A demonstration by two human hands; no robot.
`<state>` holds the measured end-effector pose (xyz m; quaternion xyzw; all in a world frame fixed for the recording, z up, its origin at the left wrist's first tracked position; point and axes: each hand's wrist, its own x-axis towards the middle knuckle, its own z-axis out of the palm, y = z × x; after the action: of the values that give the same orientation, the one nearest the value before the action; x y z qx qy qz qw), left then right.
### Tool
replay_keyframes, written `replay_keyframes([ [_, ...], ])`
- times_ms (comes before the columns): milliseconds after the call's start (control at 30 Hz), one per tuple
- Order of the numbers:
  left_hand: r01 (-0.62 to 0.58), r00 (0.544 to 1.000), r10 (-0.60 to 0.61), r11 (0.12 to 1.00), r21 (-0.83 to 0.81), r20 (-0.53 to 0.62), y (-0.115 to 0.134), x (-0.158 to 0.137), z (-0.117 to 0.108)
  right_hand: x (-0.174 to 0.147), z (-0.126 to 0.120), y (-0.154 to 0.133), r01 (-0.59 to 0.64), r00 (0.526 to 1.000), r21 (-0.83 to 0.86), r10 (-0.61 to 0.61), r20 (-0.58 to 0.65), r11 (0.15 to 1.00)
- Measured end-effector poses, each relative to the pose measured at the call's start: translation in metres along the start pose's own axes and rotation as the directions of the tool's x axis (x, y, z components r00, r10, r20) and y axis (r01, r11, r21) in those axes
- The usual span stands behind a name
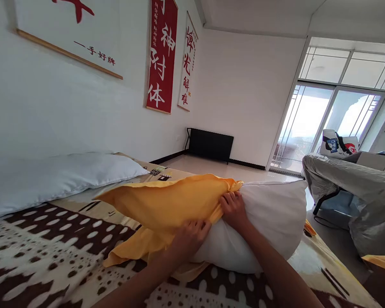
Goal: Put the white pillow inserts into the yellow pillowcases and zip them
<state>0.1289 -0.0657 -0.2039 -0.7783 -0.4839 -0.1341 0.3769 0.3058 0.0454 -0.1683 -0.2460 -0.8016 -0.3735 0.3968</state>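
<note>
Hands (191, 237) close together, fingers (230, 198) curled, forearms (274, 261) converging

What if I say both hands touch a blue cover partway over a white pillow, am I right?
Not quite: the cover is yellow, not blue, as the head view shows. The left hand and right hand do touch it, and it is partway over a white pillow.

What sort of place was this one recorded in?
Probably a bedroom or similar living space, though I can't be certain: a patterned blanket with a white pillow on it, a red wall hanging, and glass doors suggest it.
</note>
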Motion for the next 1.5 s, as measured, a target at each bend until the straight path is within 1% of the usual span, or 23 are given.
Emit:
replay_keyframes([
  [67,0.039,0.999,-0.04,0.999,0.017,0.014,-0.008,-0.001,0.014,-0.004,-0.004,0.004,0.015,0.999,0.048,-0.017,0.04,0.999],
  [133,0.065,0.998,-0.065,0.998,-0.003,0.008,-0.015,-0.005,0.023,-0.008,-0.014,0.005,0.024,0.99,0.108,-0.039,0.135,0.994],
  [233,0.076,0.997,-0.076,0.996,-0.047,-0.006,-0.019,-0.019,0.02,-0.013,-0.034,0.004,0.006,0.949,0.19,-0.066,0.31,0.982],
  [300,0.005,0.998,-0.011,0.995,-0.098,-0.064,-0.016,-0.034,0.01,-0.015,-0.046,0.002,-0.012,0.912,0.211,-0.076,0.403,0.977],
  [400,-0.216,0.972,0.189,0.952,-0.217,-0.14,-0.004,-0.059,0.001,-0.015,-0.053,-0.002,0.028,0.858,0.191,-0.122,0.499,0.981],
  [467,-0.311,0.95,0.302,0.909,-0.277,-0.077,0.005,-0.072,0.004,-0.013,-0.048,-0.005,0.063,0.832,0.152,-0.136,0.537,0.986],
  [500,-0.315,0.946,0.325,0.903,-0.292,-0.014,0.01,-0.075,0.009,-0.013,-0.042,-0.007,0.073,0.825,0.13,-0.133,0.55,0.989],
  [600,-0.199,0.946,0.262,0.934,-0.297,0.191,0.021,-0.072,0.031,-0.012,-0.016,-0.011,0.065,0.812,0.032,-0.071,0.58,0.997],
  [667,-0.101,0.93,0.197,0.949,-0.299,0.31,0.029,-0.061,0.043,-0.012,0.002,-0.014,0.037,0.807,-0.031,-0.012,0.59,0.999],
  [700,-0.074,0.919,0.182,0.951,-0.301,0.349,0.034,-0.054,0.047,-0.011,0.01,-0.015,0.023,0.805,-0.054,0.013,0.593,0.998],
  [767,-0.073,0.913,0.19,0.947,-0.313,0.361,0.043,-0.039,0.047,-0.006,0.019,-0.016,0.006,0.806,-0.075,0.039,0.591,0.997],
  [833,-0.096,0.926,0.206,0.939,-0.331,0.315,0.051,-0.022,0.039,0.005,0.02,-0.017,0.007,0.814,-0.095,0.05,0.578,0.995],
  [933,-0.086,0.961,0.166,0.939,-0.332,0.22,0.049,0.006,0.019,0.03,0.006,-0.017,0.019,0.838,-0.131,0.056,0.543,0.991],
  [1067,-0.071,0.995,0.088,0.95,-0.305,0.043,0.024,0.042,-0.011,0.068,-0.03,-0.022,0.056,0.873,-0.164,0.032,0.487,0.985],
  [1167,-0.089,0.995,0.071,0.951,-0.296,-0.07,0.007,0.063,-0.035,0.093,-0.056,-0.024,0.049,0.893,-0.2,0.047,0.448,0.979],
  [1200,-0.116,0.987,0.078,0.95,-0.29,-0.139,0.003,0.069,-0.043,0.1,-0.063,-0.023,0.031,0.889,-0.216,0.072,0.452,0.976],
  [1233,-0.154,0.966,0.086,0.949,-0.276,-0.244,0.0,0.074,-0.051,0.106,-0.068,-0.022,0.012,0.877,-0.229,0.1,0.469,0.973],
  [1267,-0.198,0.923,0.094,0.947,-0.252,-0.372,-0.002,0.079,-0.058,0.111,-0.071,-0.02,-0.004,0.86,-0.238,0.125,0.494,0.971],
  [1333,-0.266,0.793,0.101,0.945,-0.192,-0.6,-0.004,0.088,-0.069,0.115,-0.074,-0.015,-0.039,0.816,-0.234,0.166,0.553,0.972],
  [1367,-0.282,0.749,0.105,0.944,-0.172,-0.654,-0.004,0.091,-0.07,0.113,-0.073,-0.012,-0.081,0.793,-0.21,0.191,0.579,0.974],
  [1400,-0.29,0.75,0.112,0.942,-0.171,-0.651,-0.005,0.092,-0.069,0.109,-0.07,-0.009,-0.143,0.768,-0.175,0.22,0.602,0.974],
  [1433,-0.297,0.785,0.132,0.937,-0.181,-0.605,-0.005,0.092,-0.065,0.102,-0.067,-0.007,-0.213,0.743,-0.135,0.25,0.621,0.968],
  [1500,-0.306,0.889,0.193,0.925,-0.225,-0.416,-0.005,0.085,-0.049,0.084,-0.057,-0.003,-0.336,0.699,-0.062,0.293,0.652,0.94],
])
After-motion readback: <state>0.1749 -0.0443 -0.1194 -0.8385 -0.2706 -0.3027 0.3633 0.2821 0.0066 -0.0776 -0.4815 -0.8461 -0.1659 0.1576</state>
